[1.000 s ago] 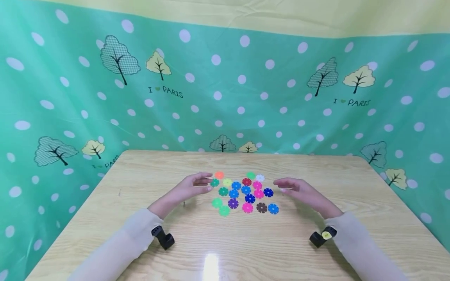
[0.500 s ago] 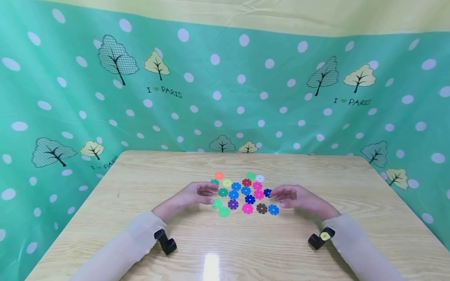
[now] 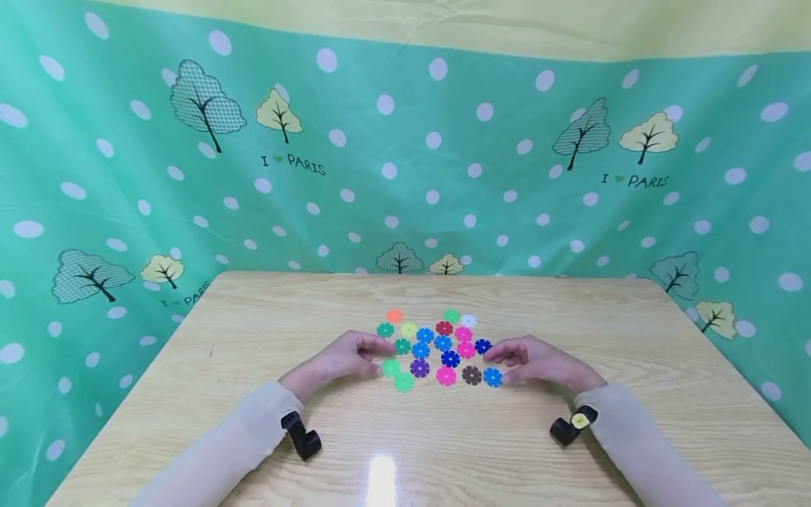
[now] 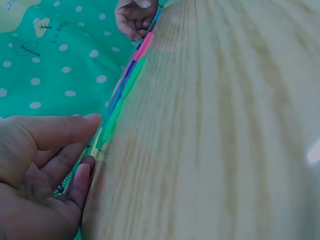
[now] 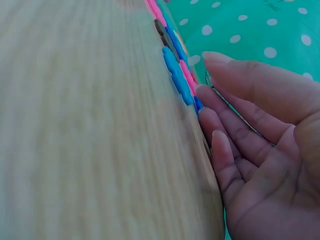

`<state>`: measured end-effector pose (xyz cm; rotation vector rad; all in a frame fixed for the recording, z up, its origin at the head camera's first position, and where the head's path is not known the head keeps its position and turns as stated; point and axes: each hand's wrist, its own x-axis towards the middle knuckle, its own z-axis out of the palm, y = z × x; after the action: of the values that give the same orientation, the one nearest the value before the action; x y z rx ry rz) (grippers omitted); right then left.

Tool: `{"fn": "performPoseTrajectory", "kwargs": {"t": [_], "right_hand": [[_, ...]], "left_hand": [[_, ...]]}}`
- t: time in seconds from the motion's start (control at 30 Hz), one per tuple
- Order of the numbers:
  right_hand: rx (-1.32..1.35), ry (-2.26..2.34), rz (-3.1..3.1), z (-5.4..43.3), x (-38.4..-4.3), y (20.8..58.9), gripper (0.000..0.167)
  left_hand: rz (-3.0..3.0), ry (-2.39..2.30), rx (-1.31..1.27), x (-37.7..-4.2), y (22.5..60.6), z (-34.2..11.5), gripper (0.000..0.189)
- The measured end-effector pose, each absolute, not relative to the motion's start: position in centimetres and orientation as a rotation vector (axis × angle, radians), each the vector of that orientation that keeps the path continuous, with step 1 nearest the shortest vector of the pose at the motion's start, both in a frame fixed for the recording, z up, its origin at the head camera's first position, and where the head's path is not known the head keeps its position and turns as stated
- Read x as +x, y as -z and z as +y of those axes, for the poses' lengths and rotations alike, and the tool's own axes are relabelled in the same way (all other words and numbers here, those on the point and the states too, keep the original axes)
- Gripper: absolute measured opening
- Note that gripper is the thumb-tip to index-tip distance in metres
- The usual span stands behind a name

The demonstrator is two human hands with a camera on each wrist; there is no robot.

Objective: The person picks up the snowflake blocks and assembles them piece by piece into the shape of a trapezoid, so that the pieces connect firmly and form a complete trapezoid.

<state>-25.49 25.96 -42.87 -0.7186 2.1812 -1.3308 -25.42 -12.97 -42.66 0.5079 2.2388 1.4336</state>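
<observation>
Twenty or so notched snowflake discs lie on the wood-grain table between my left hand and right hand, both loosely spread, pinching nothing, apparently reaching in, so grasping one calls for closing my fingers.

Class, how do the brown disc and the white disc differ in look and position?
The brown disc is dark, while the white disc is pale. The brown disc lies at the group's near edge, the white disc at its far edge. The brown disc sits between a pink disc and a blue disc; the white disc is beside a green disc. Both are round and lie flat on the table.
</observation>
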Motion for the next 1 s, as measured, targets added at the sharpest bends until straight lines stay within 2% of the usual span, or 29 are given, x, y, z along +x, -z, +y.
{"fn": "performPoseTrajectory", "kwargs": {"t": [0.2,0.5,1.0], "right_hand": [[-0.714,1.295,2.196,26.02,-25.79,42.92,0.044],[-0.889,1.254,2.207,26.22,-25.74,43.21,0.039],[-0.878,1.184,2.305,25.98,-25.27,42.83,0.034]], "left_hand": [[2.312,-1.367,0.559,-25.55,42.9,-12.94,0.041],[2.346,-1.332,0.628,-25.84,43.15,-12.78,0.037],[2.365,-1.333,0.665,-25.43,42.78,-12.52,0.032]]}}
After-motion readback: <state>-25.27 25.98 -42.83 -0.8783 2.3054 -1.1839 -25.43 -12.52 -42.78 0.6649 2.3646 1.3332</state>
